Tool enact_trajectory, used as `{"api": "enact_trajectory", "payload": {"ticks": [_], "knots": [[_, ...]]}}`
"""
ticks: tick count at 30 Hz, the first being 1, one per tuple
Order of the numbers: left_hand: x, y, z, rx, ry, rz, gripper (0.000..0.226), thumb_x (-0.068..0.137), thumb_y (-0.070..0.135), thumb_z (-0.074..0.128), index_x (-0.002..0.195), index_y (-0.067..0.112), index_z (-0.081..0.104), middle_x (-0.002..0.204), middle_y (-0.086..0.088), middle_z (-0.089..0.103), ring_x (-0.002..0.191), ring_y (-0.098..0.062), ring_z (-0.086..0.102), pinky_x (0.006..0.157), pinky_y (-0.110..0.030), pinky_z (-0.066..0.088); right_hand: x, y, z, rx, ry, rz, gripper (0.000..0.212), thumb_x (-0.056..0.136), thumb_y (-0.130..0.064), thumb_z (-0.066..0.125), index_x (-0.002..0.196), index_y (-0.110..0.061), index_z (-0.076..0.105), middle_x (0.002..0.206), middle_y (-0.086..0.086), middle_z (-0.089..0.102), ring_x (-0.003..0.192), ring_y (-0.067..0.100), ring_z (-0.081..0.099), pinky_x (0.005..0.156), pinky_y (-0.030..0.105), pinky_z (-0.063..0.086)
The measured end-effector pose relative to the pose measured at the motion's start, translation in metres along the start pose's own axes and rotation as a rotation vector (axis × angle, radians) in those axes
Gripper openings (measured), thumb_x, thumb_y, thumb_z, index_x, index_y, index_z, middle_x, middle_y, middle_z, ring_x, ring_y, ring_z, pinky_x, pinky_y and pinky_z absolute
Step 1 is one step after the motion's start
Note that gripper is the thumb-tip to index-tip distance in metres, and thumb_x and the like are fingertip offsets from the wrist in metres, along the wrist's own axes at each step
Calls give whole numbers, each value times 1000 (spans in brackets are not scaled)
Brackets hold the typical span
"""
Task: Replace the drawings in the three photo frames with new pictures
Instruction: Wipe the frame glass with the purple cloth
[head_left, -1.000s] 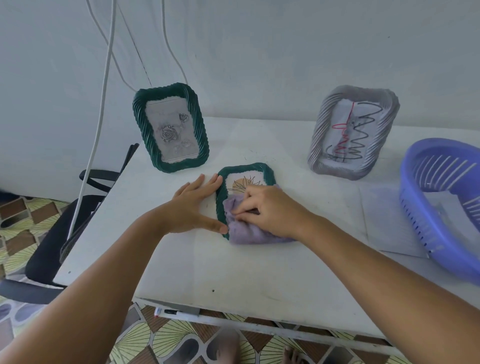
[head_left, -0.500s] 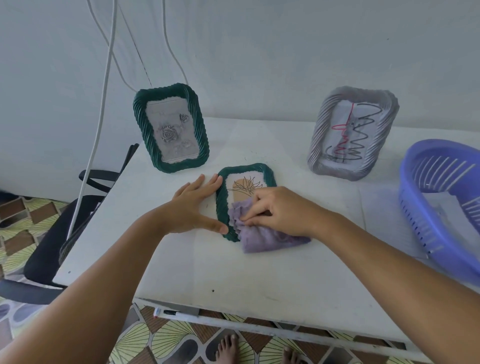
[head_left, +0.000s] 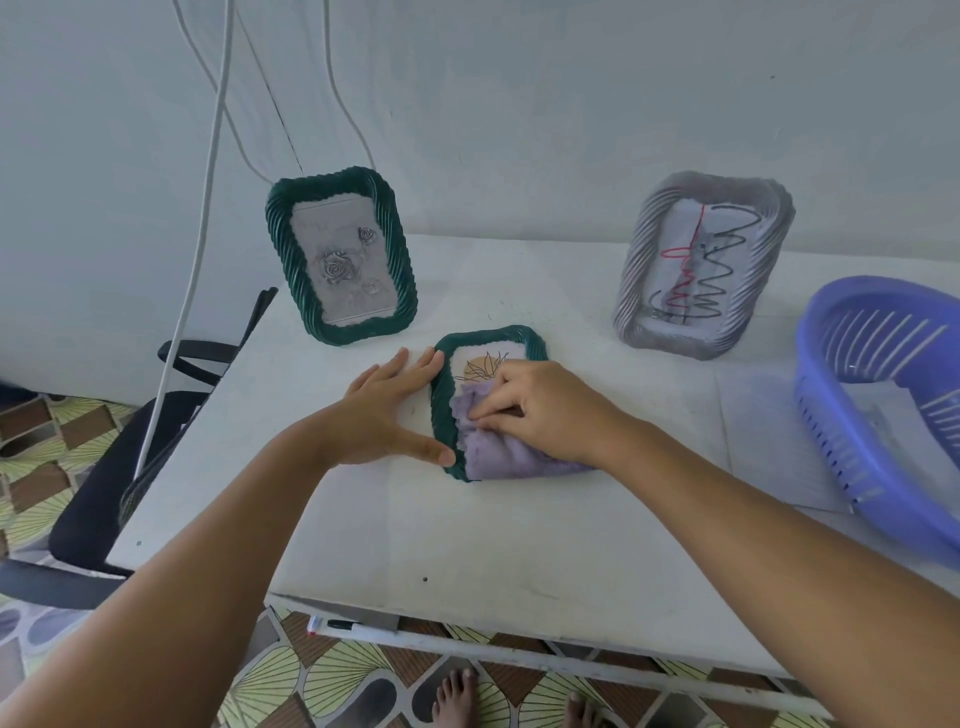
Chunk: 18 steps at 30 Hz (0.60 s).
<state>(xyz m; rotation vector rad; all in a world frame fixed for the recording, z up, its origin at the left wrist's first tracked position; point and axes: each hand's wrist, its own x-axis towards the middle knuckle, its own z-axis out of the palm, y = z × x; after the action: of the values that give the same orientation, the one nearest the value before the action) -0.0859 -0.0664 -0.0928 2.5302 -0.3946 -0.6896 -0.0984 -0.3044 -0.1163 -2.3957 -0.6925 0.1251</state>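
Observation:
A small green frame (head_left: 441, 384) lies flat mid-table, a leaf-and-sun picture showing at its top. My right hand (head_left: 540, 410) presses a lilac cloth (head_left: 498, 457) onto its glass, covering the lower half. My left hand (head_left: 387, 415) lies flat with fingers spread against the frame's left edge, thumb at its lower corner. A larger green frame (head_left: 340, 260) with a grey rose picture stands at the back left. At the back right a grey frame (head_left: 701, 265) with a red and black scribble leans upright.
A purple plastic basket (head_left: 883, 415) with a sheet of paper inside sits at the right edge, on white sheets (head_left: 769, 441). White cables (head_left: 208, 208) hang at the left. A black chair (head_left: 130, 467) stands beside the table's left side. A marker (head_left: 353, 626) lies under the front edge.
My right hand slid the cloth right and down over the flat frame's glass, then back left and up. The left hand stayed put on the frame's edge.

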Motion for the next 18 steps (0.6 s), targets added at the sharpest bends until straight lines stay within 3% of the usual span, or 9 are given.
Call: {"api": "enact_trajectory", "payload": {"ticks": [2,7,11,13,18], "knots": [[0,2,0,-9,9,10,123,69,53,86,158,48,1,144,36,-4,152,-5,-13,121,-31,-5,1,-7,7,1,-16,-4,13,94,-35,70,98,-32,81,92,-10,59,87,5,54,84,44,47],[0,2,-1,-8,2,1,124,68,54,86,158,48,1,146,33,-2,153,-7,-12,122,-33,-4,-13,2,-16,23,-143,-3,13,92,-38,73,101,-34,81,89,-6,60,83,10,57,78,38,49],[1,0,0,-13,-1,-15,125,66,57,86,157,51,1,161,26,-5,154,-10,-12,123,-37,-1,-7,11,-11,-95,85,65,17,97,-36,65,104,-33,81,91,-6,58,85,13,56,80,39,50],[0,1,0,-11,6,-10,124,67,55,86,157,50,1,163,23,-4,154,-9,-11,122,-35,-2,-5,7,-2,-101,117,55,17,97,-33,65,103,-30,81,93,-7,58,86,11,56,82,39,50],[-2,4,-1,-5,-2,2,123,69,53,85,158,47,0,147,33,-4,153,-8,-11,122,-33,-4,-24,5,-15,-41,-75,-22,15,93,-39,71,102,-34,81,92,-10,63,89,6,57,83,35,49]]}}
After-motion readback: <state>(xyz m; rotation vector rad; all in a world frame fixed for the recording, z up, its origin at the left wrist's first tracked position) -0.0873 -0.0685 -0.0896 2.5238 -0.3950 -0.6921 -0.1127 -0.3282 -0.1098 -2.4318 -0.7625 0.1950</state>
